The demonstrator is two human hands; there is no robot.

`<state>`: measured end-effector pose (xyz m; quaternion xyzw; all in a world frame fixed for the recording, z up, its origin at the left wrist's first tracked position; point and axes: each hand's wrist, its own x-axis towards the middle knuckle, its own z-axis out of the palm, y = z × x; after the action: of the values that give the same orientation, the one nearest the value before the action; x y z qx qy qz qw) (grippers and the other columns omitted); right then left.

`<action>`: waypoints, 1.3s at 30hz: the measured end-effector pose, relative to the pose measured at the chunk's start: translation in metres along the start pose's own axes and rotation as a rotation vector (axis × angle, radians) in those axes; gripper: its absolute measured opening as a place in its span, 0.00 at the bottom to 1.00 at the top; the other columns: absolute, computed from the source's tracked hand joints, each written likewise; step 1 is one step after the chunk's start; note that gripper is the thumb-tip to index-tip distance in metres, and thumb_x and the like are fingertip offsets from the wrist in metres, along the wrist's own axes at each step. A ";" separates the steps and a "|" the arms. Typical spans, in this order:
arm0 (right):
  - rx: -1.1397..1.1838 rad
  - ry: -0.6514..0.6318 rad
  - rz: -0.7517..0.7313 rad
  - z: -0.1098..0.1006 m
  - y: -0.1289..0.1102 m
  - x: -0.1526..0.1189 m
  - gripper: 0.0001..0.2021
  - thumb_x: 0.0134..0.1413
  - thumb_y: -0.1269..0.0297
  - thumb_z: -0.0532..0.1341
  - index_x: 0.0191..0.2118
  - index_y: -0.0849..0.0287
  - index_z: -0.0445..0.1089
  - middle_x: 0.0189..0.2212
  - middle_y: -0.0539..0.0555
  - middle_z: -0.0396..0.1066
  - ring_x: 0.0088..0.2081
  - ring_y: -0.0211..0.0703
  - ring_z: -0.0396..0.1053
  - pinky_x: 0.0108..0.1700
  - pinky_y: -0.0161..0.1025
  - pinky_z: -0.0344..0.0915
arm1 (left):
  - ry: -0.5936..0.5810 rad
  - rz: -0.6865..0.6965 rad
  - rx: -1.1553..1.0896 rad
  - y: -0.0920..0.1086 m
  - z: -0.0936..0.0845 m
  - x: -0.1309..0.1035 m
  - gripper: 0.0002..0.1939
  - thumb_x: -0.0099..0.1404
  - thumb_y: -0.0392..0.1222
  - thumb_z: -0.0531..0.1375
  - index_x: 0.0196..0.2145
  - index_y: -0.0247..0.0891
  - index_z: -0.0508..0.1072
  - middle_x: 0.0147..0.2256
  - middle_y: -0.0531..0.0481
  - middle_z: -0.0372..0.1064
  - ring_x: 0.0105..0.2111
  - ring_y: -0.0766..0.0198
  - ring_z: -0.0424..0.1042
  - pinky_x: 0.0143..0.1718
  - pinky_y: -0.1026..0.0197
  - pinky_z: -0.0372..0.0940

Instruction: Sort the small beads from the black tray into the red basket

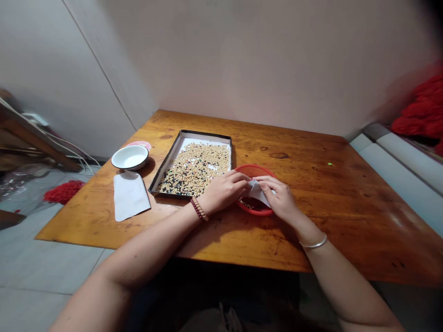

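Note:
Both hands meet over a red plastic basket (256, 212) near the front of the wooden table. My left hand (226, 189) has its fingers closed on the left side of a small piece of white paper (260, 194). On the right side of the same paper, my right hand (279, 197) grips with thumb and fingers. A few pale beads or beans (245, 203) lie in the basket below; the paper and hands hide much of the inside. Left of the basket sits a shallow black-edged tray (166, 195), holding many small round cream, black and coloured pieces on white paper.
A white enamel bowl (130, 157) with a dark rim stands at the table's left, partly over a pink disc (143, 145). A white sheet (130, 197) lies in front of it. A small green bit (330, 163) rests on the right side. Walls border the back.

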<state>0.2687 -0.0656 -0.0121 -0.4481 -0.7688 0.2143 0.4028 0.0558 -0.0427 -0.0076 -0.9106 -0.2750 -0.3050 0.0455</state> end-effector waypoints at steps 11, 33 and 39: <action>-0.015 -0.139 -0.091 0.001 -0.001 -0.002 0.13 0.64 0.59 0.54 0.40 0.52 0.76 0.44 0.54 0.75 0.47 0.46 0.72 0.51 0.45 0.67 | 0.177 0.098 -0.033 0.006 0.001 -0.004 0.07 0.69 0.40 0.56 0.38 0.38 0.74 0.39 0.49 0.75 0.37 0.66 0.69 0.39 0.64 0.67; -0.075 -0.126 0.062 0.000 -0.003 -0.002 0.11 0.57 0.57 0.60 0.39 0.54 0.78 0.38 0.54 0.79 0.38 0.48 0.76 0.44 0.45 0.71 | 0.095 0.010 0.121 0.013 0.006 -0.004 0.13 0.70 0.39 0.52 0.30 0.36 0.70 0.31 0.50 0.72 0.31 0.67 0.67 0.29 0.66 0.60; -0.077 -0.177 0.100 -0.001 -0.002 -0.003 0.11 0.57 0.57 0.60 0.40 0.54 0.78 0.38 0.54 0.79 0.39 0.47 0.76 0.45 0.44 0.70 | 0.048 0.048 0.117 0.011 0.011 -0.007 0.09 0.69 0.40 0.54 0.35 0.37 0.72 0.35 0.49 0.72 0.32 0.66 0.68 0.29 0.65 0.61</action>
<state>0.2690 -0.0692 -0.0116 -0.4805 -0.7857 0.2430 0.3047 0.0628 -0.0526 -0.0192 -0.9052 -0.2691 -0.3091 0.1127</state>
